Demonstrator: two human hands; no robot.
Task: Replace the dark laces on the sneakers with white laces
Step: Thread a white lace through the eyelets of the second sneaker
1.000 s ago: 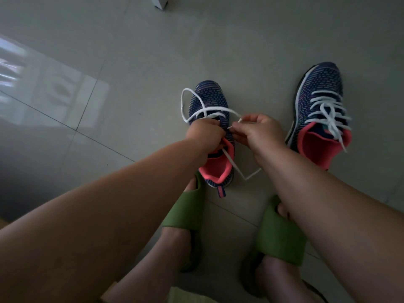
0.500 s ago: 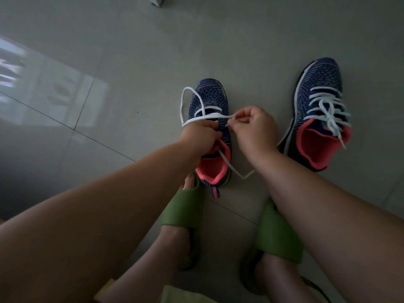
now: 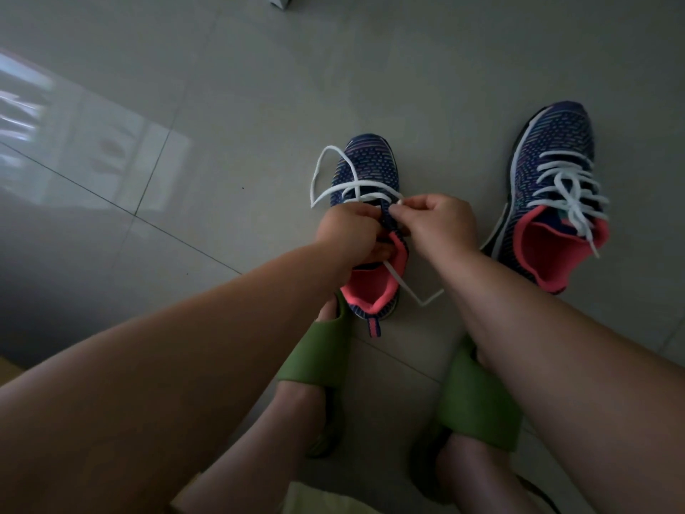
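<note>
Both hands are working over the near sneaker [image 3: 369,172], which is standing on the tiled floor [image 3: 259,87] just ahead of the person's feet.

The left hand [image 3: 348,231] is curling over the sneaker's tongue area, gripping the upper; which strand, if any, its fingers are holding cannot be told.

The right hand [image 3: 439,220], just beside the left and nearly touching it, is pinching the white lace [image 3: 335,191] near its tip between thumb and forefinger.

Beyond the left hand the lace is looping out over the toe and off to the side; below the right hand a loose end is trailing across the pink collar onto the floor.

Well apart, beyond the right hand, the second sneaker [image 3: 552,172] is sitting fully laced in white.

Green slippers [image 3: 318,358] are showing beneath both forearms.
</note>
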